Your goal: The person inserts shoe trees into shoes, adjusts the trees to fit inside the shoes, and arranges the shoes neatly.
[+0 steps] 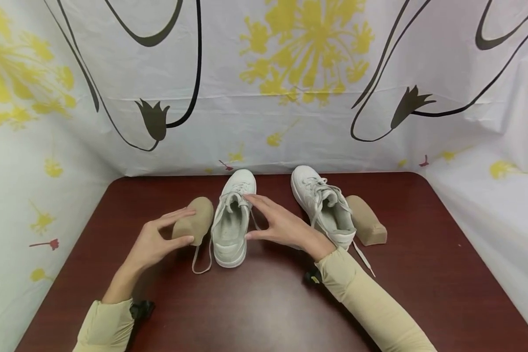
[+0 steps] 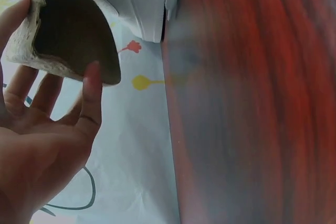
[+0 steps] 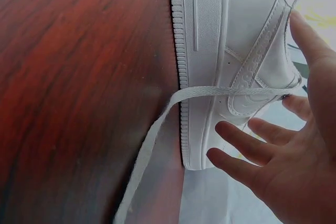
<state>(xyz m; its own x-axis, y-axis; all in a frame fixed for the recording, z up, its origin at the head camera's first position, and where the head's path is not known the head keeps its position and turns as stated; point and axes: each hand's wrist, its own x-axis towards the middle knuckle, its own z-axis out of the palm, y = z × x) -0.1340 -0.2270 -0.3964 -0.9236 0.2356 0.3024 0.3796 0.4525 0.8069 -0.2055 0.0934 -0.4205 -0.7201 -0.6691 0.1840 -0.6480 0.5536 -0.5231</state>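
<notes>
Left hand [image 1: 153,242] pinches a beige form [image 1: 194,223] at nine o'clock from the left white shoe [image 1: 230,232]; right hand [image 1: 284,226], fingers spread, lies at three.

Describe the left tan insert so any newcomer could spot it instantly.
On the dark red wood-grained table, find the left white lace-up shoe. Just left of it is the hollow, rounded tan insert. Unlike the tan insert farther right, the left hand holds it.

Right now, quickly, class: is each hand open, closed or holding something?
Left hand: holding a hollow beige form.
Right hand: open, beside a white shoe.
</notes>
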